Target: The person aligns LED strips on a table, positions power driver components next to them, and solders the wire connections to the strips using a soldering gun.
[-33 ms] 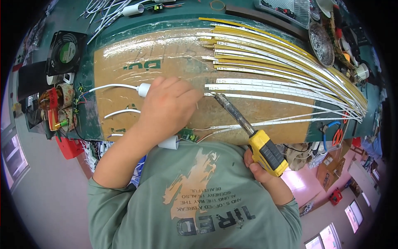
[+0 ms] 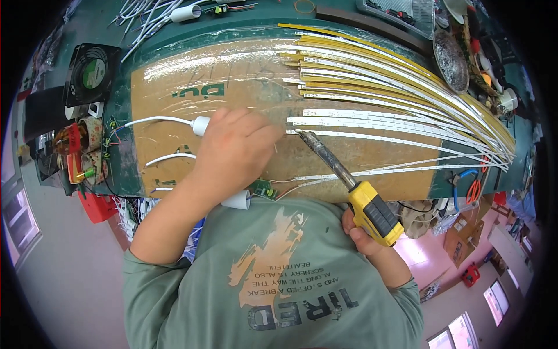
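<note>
My left hand (image 2: 235, 142) is closed over a white tube end cap (image 2: 201, 126), whose white cable (image 2: 157, 120) runs off to the left. What its fingertips pinch is hidden or too small to make out; they come close to the end of a white LED strip (image 2: 360, 139). A yellow and black soldering iron (image 2: 376, 214) is gripped in my right hand (image 2: 364, 238), its dark tip touching or just over that strip's end. Below my left wrist, a second white cap (image 2: 237, 200) lies beside a small green circuit board (image 2: 264, 189), with wires leading to another strip.
Yellow-backed and white LED strips (image 2: 360, 70) fan out across the cardboard sheet (image 2: 174, 131). A black fan (image 2: 92, 74) stands at the left. Blue-handled pliers (image 2: 456, 186) and orange-handled scissors (image 2: 474, 191) lie at the right. A clear plastic tray (image 2: 427, 20) and dark bar (image 2: 372, 28) are at the back.
</note>
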Demonstrator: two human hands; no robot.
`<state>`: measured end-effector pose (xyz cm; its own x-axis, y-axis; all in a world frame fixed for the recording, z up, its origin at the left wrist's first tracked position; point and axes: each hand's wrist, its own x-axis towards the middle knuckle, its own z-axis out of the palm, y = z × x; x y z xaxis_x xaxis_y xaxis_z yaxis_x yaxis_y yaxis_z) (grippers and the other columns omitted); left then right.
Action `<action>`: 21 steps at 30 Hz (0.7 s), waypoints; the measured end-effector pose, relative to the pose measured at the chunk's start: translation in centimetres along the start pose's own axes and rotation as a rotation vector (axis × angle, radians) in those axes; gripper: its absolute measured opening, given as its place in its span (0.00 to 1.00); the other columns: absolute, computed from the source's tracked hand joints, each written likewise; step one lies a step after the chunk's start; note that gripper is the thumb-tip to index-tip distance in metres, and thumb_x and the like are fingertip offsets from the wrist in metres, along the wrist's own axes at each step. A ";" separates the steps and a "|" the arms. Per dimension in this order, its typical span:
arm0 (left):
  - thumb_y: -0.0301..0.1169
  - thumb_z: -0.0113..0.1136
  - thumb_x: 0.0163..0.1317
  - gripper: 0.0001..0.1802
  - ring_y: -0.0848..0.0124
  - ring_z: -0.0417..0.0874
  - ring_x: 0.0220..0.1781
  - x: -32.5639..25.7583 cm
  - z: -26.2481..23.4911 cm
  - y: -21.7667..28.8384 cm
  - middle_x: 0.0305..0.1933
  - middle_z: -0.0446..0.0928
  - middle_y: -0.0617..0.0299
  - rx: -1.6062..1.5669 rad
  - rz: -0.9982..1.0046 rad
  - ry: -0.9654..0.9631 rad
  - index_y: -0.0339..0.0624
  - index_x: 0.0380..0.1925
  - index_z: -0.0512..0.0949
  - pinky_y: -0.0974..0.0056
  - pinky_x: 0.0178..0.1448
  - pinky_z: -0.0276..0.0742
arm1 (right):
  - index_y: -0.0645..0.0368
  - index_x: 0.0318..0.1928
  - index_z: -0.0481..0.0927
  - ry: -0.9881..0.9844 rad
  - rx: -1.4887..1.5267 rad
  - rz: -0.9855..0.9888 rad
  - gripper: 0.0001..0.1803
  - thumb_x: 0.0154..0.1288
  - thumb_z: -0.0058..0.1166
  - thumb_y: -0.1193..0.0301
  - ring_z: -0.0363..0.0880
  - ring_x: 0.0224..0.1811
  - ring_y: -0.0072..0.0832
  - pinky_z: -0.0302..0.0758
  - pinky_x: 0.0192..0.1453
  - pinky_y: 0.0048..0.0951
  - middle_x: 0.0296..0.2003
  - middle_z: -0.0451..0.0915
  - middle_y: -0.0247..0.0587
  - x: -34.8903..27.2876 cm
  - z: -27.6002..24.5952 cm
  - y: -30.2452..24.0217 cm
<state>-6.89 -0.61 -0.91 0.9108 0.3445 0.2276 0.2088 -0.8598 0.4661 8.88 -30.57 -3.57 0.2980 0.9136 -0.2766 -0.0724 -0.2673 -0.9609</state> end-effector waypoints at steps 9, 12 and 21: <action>0.24 0.64 0.46 0.12 0.63 0.77 0.36 0.2 0.0 0.1 0.31 0.76 0.63 0.021 0.011 -0.005 0.46 0.34 0.82 0.59 0.43 0.69 | 0.53 0.26 0.77 -0.025 -0.147 -0.004 0.12 0.60 0.61 0.61 0.77 0.28 0.41 0.72 0.31 0.37 0.26 0.76 0.39 0.2 0.3 0.2; 0.24 0.63 0.47 0.11 0.62 0.77 0.36 0.2 0.2 0.1 0.31 0.76 0.63 0.003 0.016 0.016 0.46 0.33 0.82 0.59 0.43 0.70 | 0.52 0.26 0.77 -0.015 -0.123 0.007 0.12 0.60 0.60 0.60 0.77 0.28 0.42 0.72 0.31 0.38 0.25 0.76 0.38 0.4 0.6 0.0; 0.25 0.62 0.46 0.09 0.62 0.77 0.37 0.3 0.3 0.2 0.31 0.75 0.62 0.020 0.037 0.007 0.45 0.31 0.80 0.58 0.44 0.71 | 0.51 0.25 0.76 -0.015 -0.218 -0.006 0.15 0.61 0.60 0.56 0.78 0.29 0.44 0.73 0.31 0.41 0.26 0.77 0.39 0.6 0.6 0.2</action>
<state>-6.42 -0.80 -1.02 0.9157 0.3148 0.2499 0.1824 -0.8794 0.4397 8.49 -29.94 -3.97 0.2834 0.9193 -0.2730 0.1377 -0.3207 -0.9371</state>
